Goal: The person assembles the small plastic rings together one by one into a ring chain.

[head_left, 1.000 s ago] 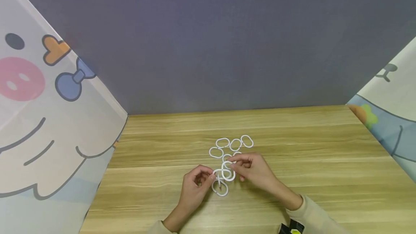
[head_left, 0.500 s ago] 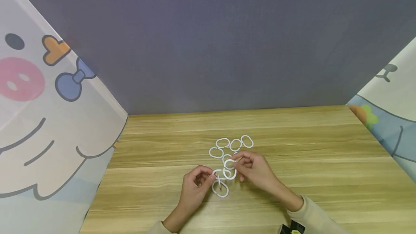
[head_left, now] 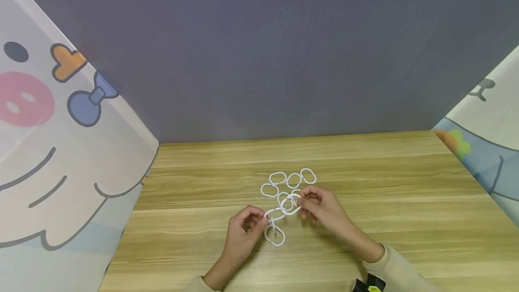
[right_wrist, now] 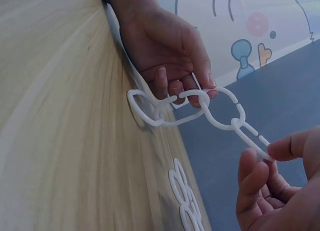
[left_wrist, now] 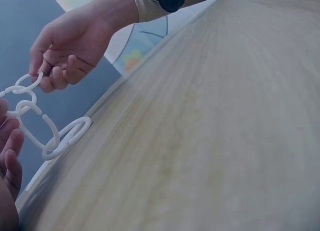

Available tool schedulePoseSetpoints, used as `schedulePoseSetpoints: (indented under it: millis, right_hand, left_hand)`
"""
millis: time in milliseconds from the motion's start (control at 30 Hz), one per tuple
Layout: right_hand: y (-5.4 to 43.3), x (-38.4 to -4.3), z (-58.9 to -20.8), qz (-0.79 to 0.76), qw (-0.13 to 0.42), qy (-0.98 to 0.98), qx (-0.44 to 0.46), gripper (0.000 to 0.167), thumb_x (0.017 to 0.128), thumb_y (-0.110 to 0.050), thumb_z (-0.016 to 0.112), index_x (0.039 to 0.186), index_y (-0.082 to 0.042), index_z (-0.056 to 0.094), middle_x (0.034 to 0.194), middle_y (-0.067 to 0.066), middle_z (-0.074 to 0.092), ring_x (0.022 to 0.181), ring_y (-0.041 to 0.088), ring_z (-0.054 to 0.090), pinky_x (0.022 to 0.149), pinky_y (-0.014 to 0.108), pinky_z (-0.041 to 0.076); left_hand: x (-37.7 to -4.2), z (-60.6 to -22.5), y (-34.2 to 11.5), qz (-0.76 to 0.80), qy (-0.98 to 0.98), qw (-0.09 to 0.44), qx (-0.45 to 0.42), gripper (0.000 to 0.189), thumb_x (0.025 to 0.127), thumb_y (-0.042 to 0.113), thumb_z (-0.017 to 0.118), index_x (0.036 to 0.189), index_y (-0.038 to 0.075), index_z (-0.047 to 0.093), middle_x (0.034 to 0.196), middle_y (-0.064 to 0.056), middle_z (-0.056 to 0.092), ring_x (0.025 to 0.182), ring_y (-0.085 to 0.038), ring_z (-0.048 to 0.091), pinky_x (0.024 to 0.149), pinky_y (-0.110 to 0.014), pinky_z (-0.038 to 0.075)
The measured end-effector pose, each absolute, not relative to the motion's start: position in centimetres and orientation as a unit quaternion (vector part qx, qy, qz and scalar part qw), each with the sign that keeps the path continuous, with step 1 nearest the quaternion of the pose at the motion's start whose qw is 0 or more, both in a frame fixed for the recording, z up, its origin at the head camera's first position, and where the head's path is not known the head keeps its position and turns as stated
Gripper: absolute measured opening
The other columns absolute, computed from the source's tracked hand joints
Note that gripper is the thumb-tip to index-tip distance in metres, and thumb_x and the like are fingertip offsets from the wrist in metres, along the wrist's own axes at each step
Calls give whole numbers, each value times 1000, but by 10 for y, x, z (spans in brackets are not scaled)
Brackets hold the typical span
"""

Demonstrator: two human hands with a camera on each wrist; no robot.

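White plastic chain links, each an oval ring with a small gap, are joined into a short chain between the two hands. My left hand [head_left: 244, 231] pinches one link [right_wrist: 220, 122] between thumb and forefinger. Hooked through that link is the end link [head_left: 291, 205], which my right hand [head_left: 325, 208] pinches at its far side. In the right wrist view the gap of the end link shows near the right thumb. Another link [right_wrist: 175, 123] hangs from the left-hand link, and the lowest link [head_left: 275, 235] meets the tabletop. The left wrist view crops most of the left hand.
Several more white links [head_left: 277, 178] lie on the wood-grain table [head_left: 194, 238] just beyond the hands; one is partly covered by the right fingers. A grey panel [head_left: 284, 57] stands along the back, with cartoon-printed panels [head_left: 101, 157] at the sides. A black device [head_left: 369, 284] sits by the right sleeve.
My right hand has shifted a little to the right, and the end link has swung up and right with it. The left-hand link now tilts towards it. My left hand stays in place.
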State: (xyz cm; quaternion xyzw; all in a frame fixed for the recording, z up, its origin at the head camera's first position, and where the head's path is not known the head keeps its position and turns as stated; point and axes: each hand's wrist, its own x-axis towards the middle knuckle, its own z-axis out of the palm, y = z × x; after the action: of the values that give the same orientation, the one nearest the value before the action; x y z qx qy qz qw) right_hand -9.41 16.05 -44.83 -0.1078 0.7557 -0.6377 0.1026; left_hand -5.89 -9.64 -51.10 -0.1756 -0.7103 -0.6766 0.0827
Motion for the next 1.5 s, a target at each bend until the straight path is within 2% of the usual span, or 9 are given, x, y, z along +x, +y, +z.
schedulePoseSetpoints:
  millis: [133, 233, 433, 600, 800, 967, 1100, 1300, 1500]
  right_hand:
    - [162, -94, -448, -650, 109, 746, -101, 15, 103, -4, 70, 103, 9, 63, 76, 7, 67, 61, 13, 63, 50, 23, 47]
    - [164, -94, -448, -660, 113, 734, -113, 17, 104, -4, 71, 104, 11, 63, 76, 7, 68, 61, 12, 63, 50, 22, 47]
    - [168, -98, -449, -679, 121, 706, -159, 20, 102, -1, 74, 107, 15, 64, 80, 10, 72, 62, 8, 64, 49, 20, 46]
    - [168, -97, -451, -684, 132, 694, -185, 18, 99, 1, 76, 106, 13, 65, 81, 11, 73, 61, 6, 64, 49, 20, 47]
    - [168, -93, -451, -674, 135, 697, -204, 11, 100, 1, 76, 104, 8, 68, 75, 12, 70, 59, 7, 63, 46, 22, 46]
    - [167, -92, -452, -673, 133, 694, -218, 10, 99, 2, 75, 103, 7, 68, 75, 14, 70, 58, 6, 63, 45, 22, 46]
    - [165, -89, -456, -678, 146, 687, -215, 11, 98, 3, 77, 102, 8, 68, 77, 13, 72, 58, 5, 64, 46, 19, 45]
    - [161, -85, -461, -680, 169, 684, -204, 14, 97, 2, 79, 101, 10, 67, 77, 13, 73, 58, 5, 64, 49, 16, 45]
    - [156, -83, -464, -669, 187, 692, -196, 15, 97, -1, 79, 101, 9, 68, 81, 27, 73, 59, 9, 69, 46, 17, 44]
  left_hand:
    - [-59, -511, -96, -678, -704, 84, -192, 6, 98, -8, 75, 102, -7, 71, 87, -20, 72, 76, -2, 63, 59, -19, 50]
    - [-59, -512, -96, -676, -704, 84, -201, 7, 97, -9, 74, 102, -7, 71, 85, -21, 71, 75, -2, 61, 57, -20, 48]
    - [-59, -512, -95, -665, -717, 61, -200, 11, 94, -10, 76, 102, -3, 71, 82, -17, 69, 69, 2, 51, 53, -20, 41]
    - [-58, -512, -94, -651, -724, 53, -221, 15, 91, -11, 76, 103, -1, 72, 79, -13, 67, 65, 4, 46, 48, -20, 38]
    - [-58, -511, -94, -640, -730, 55, -235, 27, 88, -14, 75, 105, 7, 73, 80, -12, 66, 63, 5, 43, 47, -19, 36]
    - [-58, -512, -94, -634, -735, 63, -232, 31, 86, -17, 71, 106, 6, 73, 83, -11, 68, 64, 5, 44, 48, -18, 38]
    - [-58, -513, -95, -641, -731, 62, -227, 28, 89, -16, 69, 107, 4, 73, 86, -12, 72, 69, 4, 50, 53, -18, 43]
    - [-58, -513, -97, -676, -695, 74, -234, 16, 100, -13, 65, 111, -2, 71, 84, -21, 71, 68, 1, 55, 50, -22, 47]
    - [-58, -512, -96, -670, -700, 88, -229, 13, 96, -11, 74, 106, -2, 75, 77, -15, 68, 67, 0, 54, 51, -23, 44]
